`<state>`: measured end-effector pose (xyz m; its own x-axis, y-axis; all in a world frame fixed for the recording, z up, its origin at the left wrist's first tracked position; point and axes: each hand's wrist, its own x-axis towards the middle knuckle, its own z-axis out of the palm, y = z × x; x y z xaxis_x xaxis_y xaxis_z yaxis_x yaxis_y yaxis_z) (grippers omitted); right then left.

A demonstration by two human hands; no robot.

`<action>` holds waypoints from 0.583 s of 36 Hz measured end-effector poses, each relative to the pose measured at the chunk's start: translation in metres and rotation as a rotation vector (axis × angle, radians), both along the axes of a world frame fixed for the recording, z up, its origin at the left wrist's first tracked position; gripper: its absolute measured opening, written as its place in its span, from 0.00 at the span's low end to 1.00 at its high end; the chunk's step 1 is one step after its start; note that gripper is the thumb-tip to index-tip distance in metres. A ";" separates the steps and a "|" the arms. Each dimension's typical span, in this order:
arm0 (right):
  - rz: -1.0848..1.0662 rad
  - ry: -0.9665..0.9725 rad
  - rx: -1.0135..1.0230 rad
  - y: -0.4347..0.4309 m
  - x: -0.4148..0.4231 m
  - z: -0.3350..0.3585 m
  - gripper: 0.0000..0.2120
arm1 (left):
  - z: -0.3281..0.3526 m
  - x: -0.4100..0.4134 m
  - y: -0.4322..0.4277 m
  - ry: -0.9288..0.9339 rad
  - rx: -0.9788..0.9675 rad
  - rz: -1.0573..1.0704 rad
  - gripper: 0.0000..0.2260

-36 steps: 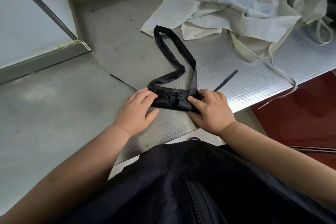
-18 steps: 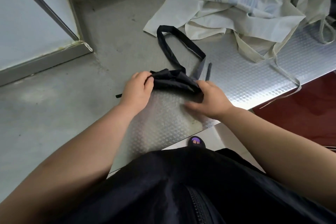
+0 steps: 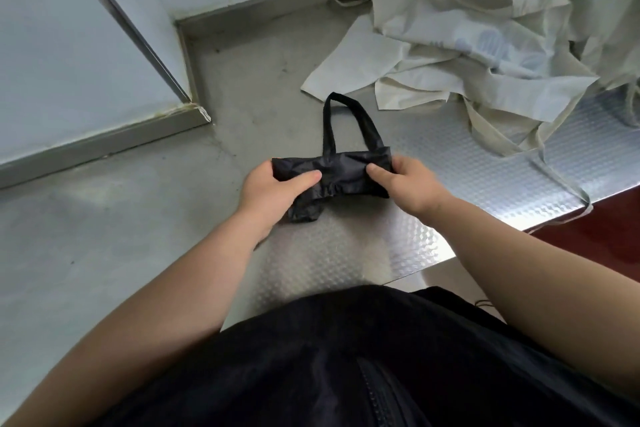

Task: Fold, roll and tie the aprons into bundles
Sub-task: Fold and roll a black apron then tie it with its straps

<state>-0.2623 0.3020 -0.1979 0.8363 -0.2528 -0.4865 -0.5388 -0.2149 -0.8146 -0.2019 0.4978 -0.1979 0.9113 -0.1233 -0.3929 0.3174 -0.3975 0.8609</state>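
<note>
A rolled black apron (image 3: 341, 172) is held just above the metal table (image 3: 346, 253) in the middle of the view. My left hand (image 3: 273, 189) grips its left end, thumb on top. Its right end is pinched by my right hand (image 3: 412, 184). The apron's black neck strap (image 3: 346, 121) loops away from the roll toward the far side. A loose flap of black fabric hangs below the roll beside my left hand.
A heap of cream aprons (image 3: 478, 55) with trailing ties lies at the back right of the table. White wall panels (image 3: 69, 45) close off the back left. The table's edge runs along the right, with red floor (image 3: 606, 236) beyond it.
The roll lay pressed flat on the table under both hands; now both hands hold it by its ends, further from me. The long strap has drawn in to a short loop.
</note>
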 end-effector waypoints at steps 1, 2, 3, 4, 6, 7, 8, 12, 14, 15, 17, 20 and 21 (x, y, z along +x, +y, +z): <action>-0.003 -0.005 0.009 0.002 0.002 0.001 0.16 | 0.001 -0.001 -0.003 -0.008 0.022 0.056 0.14; -0.009 -0.011 0.024 0.004 0.004 0.003 0.16 | 0.002 -0.002 -0.006 -0.022 0.058 0.108 0.16; -0.016 -0.013 0.039 0.006 0.005 0.005 0.16 | 0.003 -0.002 -0.008 -0.042 0.098 0.142 0.18; -0.019 -0.014 0.052 0.007 0.006 0.006 0.15 | 0.004 -0.002 -0.009 -0.062 0.152 0.152 0.21; -0.007 -0.018 0.044 0.009 0.007 0.009 0.16 | 0.008 -0.004 -0.010 -0.091 0.273 0.125 0.26; 0.024 -0.017 0.008 0.011 0.006 0.011 0.16 | 0.010 -0.006 -0.009 -0.091 0.333 0.109 0.27; 0.066 -0.020 -0.038 0.013 0.005 0.015 0.16 | 0.012 -0.007 -0.008 -0.090 0.384 0.096 0.27; 0.239 -0.058 -0.255 0.025 0.003 0.028 0.16 | 0.015 -0.012 -0.008 -0.148 0.556 0.040 0.29; 0.329 -0.082 -0.367 0.035 0.002 0.032 0.14 | 0.016 -0.014 -0.012 -0.211 0.665 0.008 0.29; 0.359 -0.084 -0.398 0.039 0.002 0.032 0.15 | 0.017 -0.015 -0.015 -0.242 0.728 -0.010 0.28; 0.376 -0.065 -0.421 0.043 0.001 0.029 0.17 | 0.018 -0.016 -0.020 -0.292 0.849 -0.067 0.26; 0.345 -0.019 -0.445 0.042 0.002 0.024 0.18 | 0.019 -0.019 -0.021 -0.313 0.876 -0.196 0.24; 0.338 0.002 -0.469 0.039 0.003 0.023 0.18 | 0.019 -0.020 -0.021 -0.294 0.818 -0.262 0.23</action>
<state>-0.2590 0.3413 -0.1746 0.9071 -0.1605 -0.3890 -0.3790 -0.7133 -0.5895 -0.2217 0.4764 -0.1786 0.9708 -0.1256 -0.2046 -0.0574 -0.9490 0.3102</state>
